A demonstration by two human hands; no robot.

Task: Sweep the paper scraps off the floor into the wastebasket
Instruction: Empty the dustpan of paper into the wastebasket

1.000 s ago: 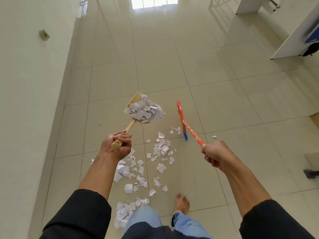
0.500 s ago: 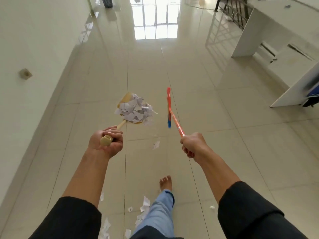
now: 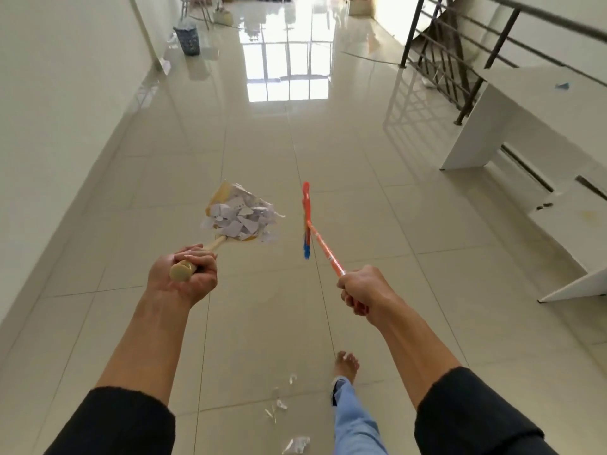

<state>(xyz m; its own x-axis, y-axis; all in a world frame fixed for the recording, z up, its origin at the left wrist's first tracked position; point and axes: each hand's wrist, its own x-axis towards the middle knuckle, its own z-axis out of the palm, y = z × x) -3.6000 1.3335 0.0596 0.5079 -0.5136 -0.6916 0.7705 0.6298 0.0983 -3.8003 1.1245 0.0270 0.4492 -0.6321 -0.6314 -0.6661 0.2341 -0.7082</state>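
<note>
Wastebasket (image 3: pixel 188 39) far up the hallway by the left wall, well apart from everything else. Left hand (image 3: pixel 184 279) clenched around handle of yellow dustpan (image 3: pixel 226 221), held off the floor and heaped with paper scraps (image 3: pixel 241 220). Right hand (image 3: pixel 364 295) gripping orange handle of small broom (image 3: pixel 308 221), raised just beside the dustpan. A few loose scraps (image 3: pixel 279 405) on floor (image 3: pixel 328 142) near bare foot (image 3: pixel 345 364).

Broom (image 3: pixel 320 244) bristles edge-on, blurred; wastebasket (image 3: pixel 187 40) contents too small to tell.
</note>
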